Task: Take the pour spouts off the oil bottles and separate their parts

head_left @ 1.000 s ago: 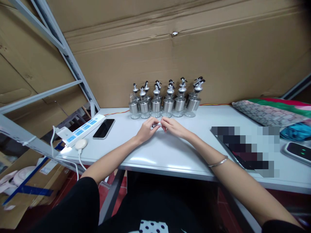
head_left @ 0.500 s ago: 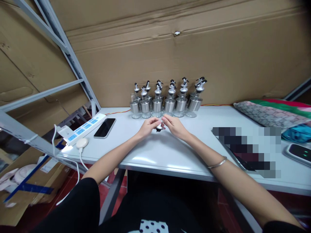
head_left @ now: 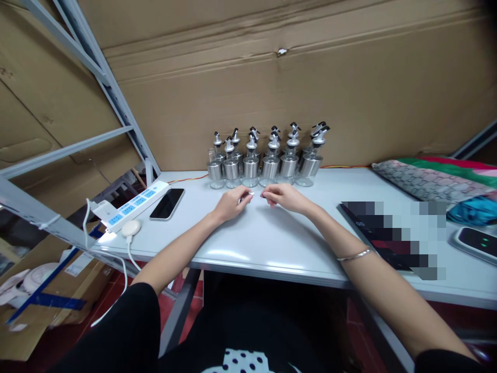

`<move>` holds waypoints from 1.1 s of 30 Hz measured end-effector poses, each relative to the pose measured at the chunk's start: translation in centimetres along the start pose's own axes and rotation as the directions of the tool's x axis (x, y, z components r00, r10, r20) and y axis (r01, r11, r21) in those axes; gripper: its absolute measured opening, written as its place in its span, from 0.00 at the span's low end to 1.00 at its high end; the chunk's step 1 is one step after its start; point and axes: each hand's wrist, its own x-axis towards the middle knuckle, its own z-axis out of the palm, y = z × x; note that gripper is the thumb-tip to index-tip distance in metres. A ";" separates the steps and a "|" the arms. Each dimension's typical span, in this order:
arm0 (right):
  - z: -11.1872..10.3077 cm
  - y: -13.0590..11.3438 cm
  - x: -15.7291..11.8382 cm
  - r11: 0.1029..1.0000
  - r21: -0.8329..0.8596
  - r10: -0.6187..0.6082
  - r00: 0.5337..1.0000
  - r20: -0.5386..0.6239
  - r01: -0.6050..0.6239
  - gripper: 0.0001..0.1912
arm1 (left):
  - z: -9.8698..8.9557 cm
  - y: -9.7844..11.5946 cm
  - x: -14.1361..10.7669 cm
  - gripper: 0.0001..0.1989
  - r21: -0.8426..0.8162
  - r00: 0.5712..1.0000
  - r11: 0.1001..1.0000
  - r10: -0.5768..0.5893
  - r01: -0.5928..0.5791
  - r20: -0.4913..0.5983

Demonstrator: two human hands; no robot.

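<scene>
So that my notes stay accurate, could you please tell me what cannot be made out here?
All in the head view:
Piece in left hand: mostly covered by fingers.
Dark bit at right hand: too small.
Back bottles: mostly behind front bottles.
Flat dark item: partly pixelated.
Device with green lights: cut off by right edge.

Six front-row bottles (head_left: 250,168), two hands (head_left: 230,203), one phone (head_left: 167,204).

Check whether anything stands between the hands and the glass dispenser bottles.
Nothing visible stands between the left hand or right hand and the front row of bottles. That row does stand in front of the rear bottles, partly hiding them; their pourers show behind.
</scene>
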 end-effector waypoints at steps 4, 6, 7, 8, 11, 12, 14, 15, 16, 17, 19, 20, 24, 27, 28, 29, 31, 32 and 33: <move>-0.1 0.3 0.1 0.991 -0.132 -0.016 1.000 -0.012 0.014 0.15 | -0.9 0.0 0.0 0.11 0.109 0.996 0.991 0.082 -0.079 -0.030; -0.1 0.5 0.1 0.989 -0.145 -0.015 1.000 -0.010 0.013 0.14 | -0.9 0.0 0.0 0.11 0.118 0.996 0.990 0.083 -0.080 -0.019; 0.0 0.6 0.1 0.990 -0.141 -0.006 1.000 -0.004 0.005 0.14 | -0.9 0.0 0.0 0.11 0.119 0.997 0.990 0.080 -0.079 -0.010; 0.1 0.6 0.0 0.991 -0.131 0.006 1.000 0.005 -0.006 0.13 | -0.9 0.0 0.0 0.11 0.118 0.997 0.990 0.079 -0.078 0.001; 0.3 0.7 0.0 0.995 -0.098 0.025 0.999 0.040 -0.021 0.12 | -0.8 0.2 -0.1 0.12 0.117 0.995 0.989 0.091 -0.094 0.037; 0.3 0.8 -0.1 0.995 -0.096 0.017 0.999 0.044 -0.012 0.12 | -0.8 0.2 -0.1 0.12 0.119 0.994 0.987 0.100 -0.105 0.047; 0.4 0.7 0.0 0.995 -0.096 -0.003 1.000 0.022 0.005 0.11 | -0.8 0.3 -0.1 0.12 0.129 0.991 0.984 0.120 -0.126 0.058; 0.4 0.7 0.0 0.996 -0.091 -0.010 1.000 0.005 0.010 0.12 | -0.8 0.3 -0.1 0.12 0.134 0.990 0.982 0.128 -0.135 0.061; 0.4 0.7 0.1 0.996 -0.088 -0.022 1.000 -0.017 0.020 0.12 | -0.8 0.3 -0.1 0.12 0.138 0.989 0.980 0.134 -0.142 0.064; 0.3 0.7 0.2 0.995 -0.092 -0.041 0.998 -0.045 0.037 0.13 | -0.8 0.3 -0.1 0.12 0.141 0.988 0.979 0.139 -0.148 0.067; 0.2 0.6 0.4 0.987 -0.134 -0.102 0.988 -0.115 0.086 0.15 | -0.9 0.3 -0.1 0.12 0.146 0.987 0.977 0.144 -0.154 0.077; 0.1 0.6 0.4 0.981 -0.164 -0.131 0.981 -0.141 0.107 0.16 | -0.9 0.3 -0.1 0.12 0.148 0.986 0.977 0.145 -0.156 0.083; 0.0 0.5 0.3 0.981 -0.185 -0.078 0.993 -0.087 0.061 0.17 | -0.9 0.4 -0.1 0.12 0.151 0.985 0.978 0.132 -0.147 0.107; 0.1 0.5 0.2 0.984 -0.179 0.005 0.999 -0.046 -0.014 0.13 | -0.9 0.3 -0.1 0.12 0.149 0.988 0.980 0.113 -0.129 0.108; 0.2 0.5 0.1 0.983 -0.179 0.019 0.999 -0.038 -0.025 0.13 | -0.9 0.3 -0.1 0.12 0.147 0.988 0.981 0.109 -0.125 0.108; 0.2 0.5 0.1 0.983 -0.180 0.025 0.999 -0.024 -0.029 0.12 | -0.9 0.3 -0.1 0.12 0.145 0.988 0.982 0.107 -0.123 0.108; 0.3 0.5 0.1 0.982 -0.190 0.020 1.000 0.011 -0.017 0.13 | -0.9 0.3 -0.1 0.13 0.138 0.989 0.983 0.107 -0.121 0.107; 0.3 0.6 0.1 0.979 -0.202 0.016 1.000 0.027 -0.010 0.14 | -0.9 0.3 -0.1 0.13 0.135 0.989 0.984 0.107 -0.121 0.105; 0.3 0.6 0.1 0.977 -0.214 0.018 0.999 0.045 -0.008 0.15 | -0.9 0.3 -0.1 0.13 0.131 0.989 0.984 0.106 -0.120 0.103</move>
